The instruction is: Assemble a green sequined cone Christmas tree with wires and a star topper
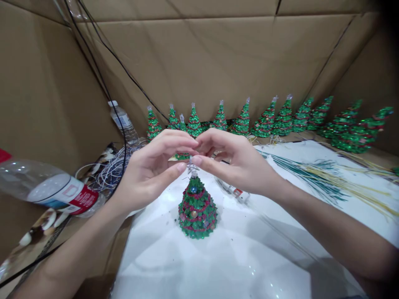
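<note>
A small green Christmas tree with red garland and coloured beads stands upright on the white board in front of me. On its tip sits a silvery star topper. My left hand arches in from the left, thumb tip close beside the star and fingers curved above, with a gap between them. From the other side, my right hand has its thumb against the upper part of the star and its fingers curled behind. Whether the left thumb touches the star is hard to see.
Several similar trees line the back by a cardboard wall. Green and yellow wire strands lie right. A large plastic bottle, a smaller bottle and tangled white wires are left. A black cable hangs down.
</note>
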The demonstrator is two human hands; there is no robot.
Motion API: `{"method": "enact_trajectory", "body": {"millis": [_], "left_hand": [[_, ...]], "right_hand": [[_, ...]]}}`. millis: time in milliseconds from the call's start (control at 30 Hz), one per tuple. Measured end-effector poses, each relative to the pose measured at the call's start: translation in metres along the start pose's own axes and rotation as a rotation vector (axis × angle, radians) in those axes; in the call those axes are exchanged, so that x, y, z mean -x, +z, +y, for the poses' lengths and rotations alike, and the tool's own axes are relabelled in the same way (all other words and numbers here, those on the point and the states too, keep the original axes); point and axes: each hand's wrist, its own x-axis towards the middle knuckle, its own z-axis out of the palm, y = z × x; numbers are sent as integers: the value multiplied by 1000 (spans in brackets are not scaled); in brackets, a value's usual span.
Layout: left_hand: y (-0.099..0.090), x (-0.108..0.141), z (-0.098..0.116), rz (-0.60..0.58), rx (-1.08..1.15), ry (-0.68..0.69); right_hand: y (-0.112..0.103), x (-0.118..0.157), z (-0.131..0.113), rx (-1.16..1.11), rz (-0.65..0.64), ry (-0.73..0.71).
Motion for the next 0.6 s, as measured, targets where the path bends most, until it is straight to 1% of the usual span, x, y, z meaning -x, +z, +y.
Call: {"method": "enact_trajectory", "body": {"millis": [100, 200, 433, 600], "left_hand": [[-1, 0, 0, -1, -4, 9], [-3, 1, 1, -2, -23, -6], [-8, 0, 4, -4, -79, -43], [-7, 1, 3, 20, -102, -38]], "right_hand": [[3, 0, 6, -42, -4, 2], [4, 2, 6, -29, 33, -19], [10, 8, 0, 149, 127, -158], [14, 9, -1, 202, 188, -263]]}}
